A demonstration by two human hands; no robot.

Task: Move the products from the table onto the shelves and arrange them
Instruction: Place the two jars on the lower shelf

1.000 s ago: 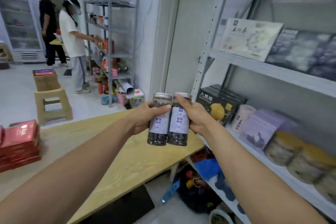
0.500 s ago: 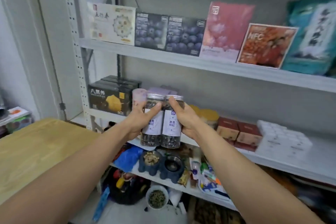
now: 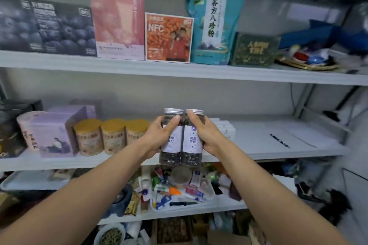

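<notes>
Black box (image 3: 12,127) cut by left edge, white boxes (image 3: 226,128) partly behind jars (image 3: 192,142) and right hand (image 3: 208,135)

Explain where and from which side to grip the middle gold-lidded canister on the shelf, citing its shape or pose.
Probably the lid rim of the middle canister, fingers spread over it from front and above: it stands upright, and neighbouring canisters crowd both flanks.

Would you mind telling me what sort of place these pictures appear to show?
Most likely a small shop's stockroom: grey metal shelves carry boxed and bagged foods, like the teal pouch and gold-lidded tins, and two labelled jars are held before them.
</notes>
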